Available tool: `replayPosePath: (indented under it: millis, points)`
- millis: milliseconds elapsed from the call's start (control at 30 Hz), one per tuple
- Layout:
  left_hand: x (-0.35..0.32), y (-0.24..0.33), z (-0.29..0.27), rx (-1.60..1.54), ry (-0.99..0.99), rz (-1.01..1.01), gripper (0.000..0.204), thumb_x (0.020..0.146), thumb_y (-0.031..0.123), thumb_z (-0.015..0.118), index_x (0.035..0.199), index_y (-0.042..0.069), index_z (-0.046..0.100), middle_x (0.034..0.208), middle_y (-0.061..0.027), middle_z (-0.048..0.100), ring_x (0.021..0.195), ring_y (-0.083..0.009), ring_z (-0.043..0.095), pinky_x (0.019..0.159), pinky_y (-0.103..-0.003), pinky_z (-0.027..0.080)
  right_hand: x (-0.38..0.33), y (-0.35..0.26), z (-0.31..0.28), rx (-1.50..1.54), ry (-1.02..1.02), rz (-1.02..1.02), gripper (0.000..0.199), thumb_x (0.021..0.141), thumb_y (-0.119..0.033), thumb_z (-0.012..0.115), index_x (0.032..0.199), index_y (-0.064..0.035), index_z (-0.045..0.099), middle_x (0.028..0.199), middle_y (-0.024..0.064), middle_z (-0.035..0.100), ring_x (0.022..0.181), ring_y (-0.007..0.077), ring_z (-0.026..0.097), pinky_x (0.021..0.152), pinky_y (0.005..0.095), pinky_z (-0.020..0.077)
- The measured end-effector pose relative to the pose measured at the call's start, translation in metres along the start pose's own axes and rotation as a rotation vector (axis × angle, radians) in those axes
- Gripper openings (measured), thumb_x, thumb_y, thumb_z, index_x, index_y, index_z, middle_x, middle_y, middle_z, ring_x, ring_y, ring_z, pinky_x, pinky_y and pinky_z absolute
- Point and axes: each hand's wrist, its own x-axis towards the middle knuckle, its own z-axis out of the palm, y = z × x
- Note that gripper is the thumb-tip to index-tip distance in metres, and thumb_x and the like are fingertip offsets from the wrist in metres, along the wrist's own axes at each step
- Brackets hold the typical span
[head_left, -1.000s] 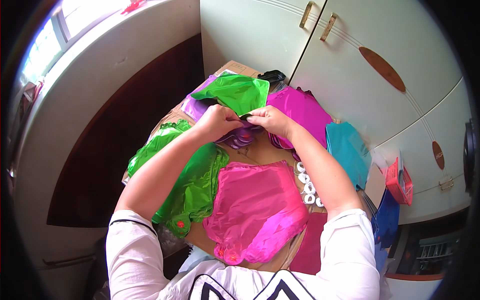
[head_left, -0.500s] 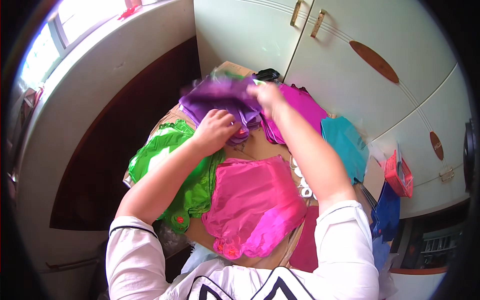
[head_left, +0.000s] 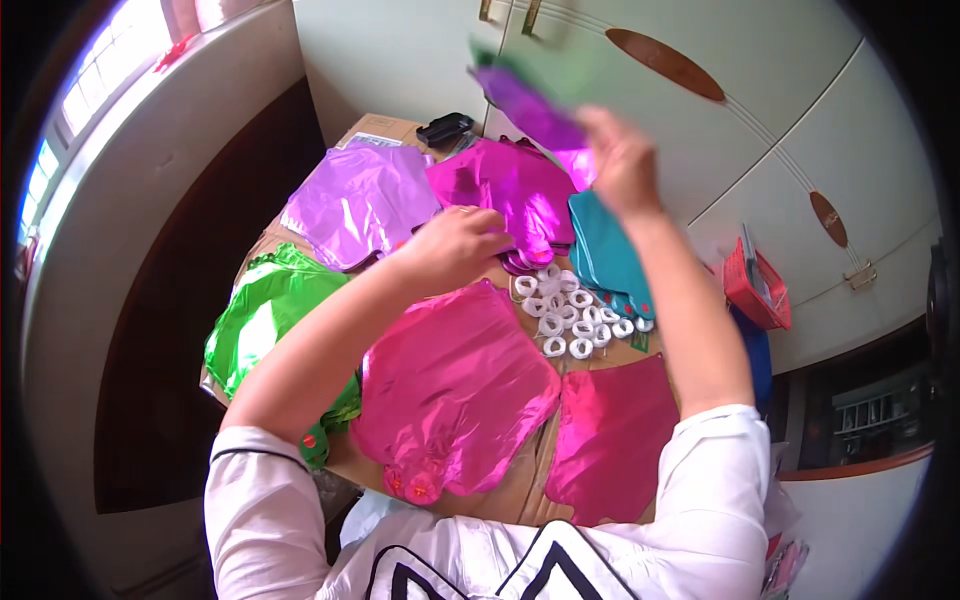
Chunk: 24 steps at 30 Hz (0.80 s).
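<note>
My right hand (head_left: 625, 165) is raised at the far right of the table, closed on a shiny purple foil sheet (head_left: 530, 108). Motion blurs that sheet, and a green blur shows along its upper side. Over the middle of the table is my left hand (head_left: 455, 243), fingers loosely bent and apart, with nothing visible in them. It lies between a lilac foil stack (head_left: 360, 195) and a magenta foil stack (head_left: 505, 190); whether its fingertips touch the magenta one I cannot tell. Nearer me lies a pink foil stack (head_left: 460, 385), with a green foil stack (head_left: 270, 310) left of it, partly behind my forearm.
Several white ring-shaped rolls (head_left: 568, 318) lie right of the middle, beside a teal foil stack (head_left: 605, 250). A darker pink sheet (head_left: 615, 440) is near right. Behind are a black object (head_left: 444, 129) and pale cabinet doors (head_left: 400, 60). A red basket (head_left: 755, 285) stands right.
My right hand has swung up and right with the purple sheet, uncovering the lilac stack. My left hand has shifted slightly right and let go of the purple sheet. The view has turned rightward.
</note>
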Motion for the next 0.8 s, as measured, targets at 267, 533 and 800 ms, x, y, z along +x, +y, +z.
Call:
replayPosePath:
  millis: [267, 533, 800]
  points:
    - [0.026, -0.009, 0.052, 0.159, -0.075, 0.142, 0.033, 0.081, 0.016, 0.059, 0.112, 0.008, 0.066, 0.107, -0.0069, 0.062, 0.099, -0.0243, 0.063, 0.087, -0.037, 0.051, -0.103, 0.005, 0.027, 0.36, -0.35, 0.277, 0.017, 0.087, -0.002, 0.065, 0.103, -0.0035, 0.07, 0.096, 0.013, 0.073, 0.087, 0.0222, 0.071, 0.076, 0.0327, 0.0555]
    - [0.03, -0.014, 0.062, -0.005, 0.038, 0.209, 0.025, 0.08, 0.01, 0.062, 0.102, 0.005, 0.07, 0.103, -0.0098, 0.066, 0.096, -0.0271, 0.064, 0.087, -0.037, 0.052, -0.093, 0.013, 0.028, 0.479, -0.444, 0.432, 0.016, 0.09, -0.017, 0.068, 0.099, -0.0045, 0.072, 0.09, 0.0159, 0.071, 0.075, 0.0225, 0.07, 0.066, 0.0314, 0.0528]
    - [0.047, -0.007, 0.045, -0.624, -0.12, -0.51, 0.013, 0.084, 0.011, 0.07, 0.091, 0.0, 0.074, 0.079, -0.0106, 0.071, 0.069, -0.0157, 0.065, 0.067, -0.031, 0.053, -0.111, 0.028, 0.031, 0.659, -0.681, 0.595, 0.015, 0.09, -0.015, 0.069, 0.092, 0.0, 0.072, 0.08, 0.005, 0.065, 0.073, 0.0132, 0.058, 0.069, 0.0276, 0.0466]
